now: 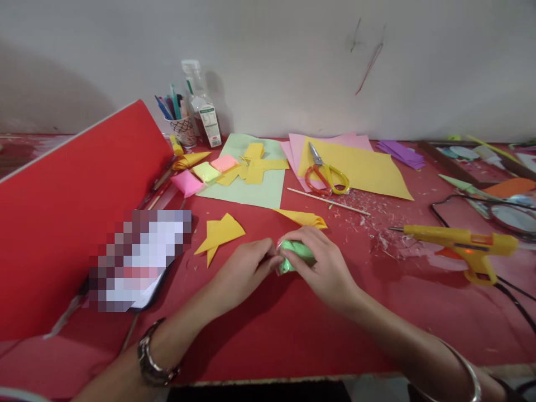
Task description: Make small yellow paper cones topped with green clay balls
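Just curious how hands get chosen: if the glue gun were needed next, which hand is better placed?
Probably the right hand: the glue gun lies on its side, while the left hand would have to reach across. Both are at the green packet, so the right would need freeing first.

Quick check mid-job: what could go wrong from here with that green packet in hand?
The green packet is gripped by both the left hand and right hand; a hard tug might tear it and spill its contents.

The yellow glue gun on the right shows a glowing light; if its nozzle is hot, a stray reach could burn.

The folded yellow paper just beyond the right hand might get crushed.
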`<state>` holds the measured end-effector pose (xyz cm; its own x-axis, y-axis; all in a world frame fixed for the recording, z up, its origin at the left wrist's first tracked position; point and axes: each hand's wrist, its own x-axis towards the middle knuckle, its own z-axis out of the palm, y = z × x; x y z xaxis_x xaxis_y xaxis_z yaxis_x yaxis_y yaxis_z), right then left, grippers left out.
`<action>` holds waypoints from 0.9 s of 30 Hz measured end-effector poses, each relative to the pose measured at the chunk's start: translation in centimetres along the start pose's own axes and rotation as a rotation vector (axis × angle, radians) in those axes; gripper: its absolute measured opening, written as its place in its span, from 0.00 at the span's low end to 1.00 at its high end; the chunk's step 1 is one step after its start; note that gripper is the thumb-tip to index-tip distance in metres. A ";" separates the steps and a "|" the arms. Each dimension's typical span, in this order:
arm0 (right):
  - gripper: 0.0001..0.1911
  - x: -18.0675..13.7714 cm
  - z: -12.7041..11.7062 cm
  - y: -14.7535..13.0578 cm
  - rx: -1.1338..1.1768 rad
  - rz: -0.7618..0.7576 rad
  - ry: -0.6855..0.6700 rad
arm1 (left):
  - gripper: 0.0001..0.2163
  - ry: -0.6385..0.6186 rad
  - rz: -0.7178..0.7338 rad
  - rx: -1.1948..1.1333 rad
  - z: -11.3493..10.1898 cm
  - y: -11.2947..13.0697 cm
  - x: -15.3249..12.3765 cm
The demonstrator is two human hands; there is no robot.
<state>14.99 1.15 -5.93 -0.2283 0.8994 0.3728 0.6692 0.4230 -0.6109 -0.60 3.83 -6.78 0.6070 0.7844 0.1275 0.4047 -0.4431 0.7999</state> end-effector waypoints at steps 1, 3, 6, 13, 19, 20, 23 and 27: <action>0.02 0.0 0.0 0.0 0.008 0.000 0.002 | 0.09 -0.011 0.004 -0.012 0.0 0.0 0.0; 0.02 0.0 0.0 -0.1 0.022 -0.003 0.007 | 0.09 -0.015 0.009 -0.025 -0.1 0.0 0.0; 0.02 0.0 0.1 -0.2 0.016 -0.018 0.011 | 0.09 0.005 -0.008 0.009 -0.1 0.0 0.1; 0.04 -0.2 0.3 -0.2 0.042 -0.080 0.009 | 0.12 -0.020 -0.034 -0.002 -0.2 -0.1 0.1; 0.04 -0.6 0.3 -0.4 -0.183 -0.241 0.310 | 0.13 0.056 0.019 0.007 0.1 -0.3 0.0; 0.04 -0.6 0.2 -0.5 -0.250 -0.317 0.333 | 0.13 0.077 0.044 0.026 0.2 -0.4 -0.1; 0.10 -0.5 0.2 -0.7 -0.291 -0.317 0.169 | 0.13 0.122 0.115 0.120 0.3 -0.5 -0.2; 0.10 -0.5 0.1 -0.9 -0.041 0.014 -0.162 | 0.13 0.113 0.220 0.241 0.1 -0.5 -0.2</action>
<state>14.42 0.37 -5.66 -0.3279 0.9124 0.2450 0.7007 0.4089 -0.5847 -0.86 3.83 -7.21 0.6238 0.6957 0.3563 0.4307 -0.6863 0.5861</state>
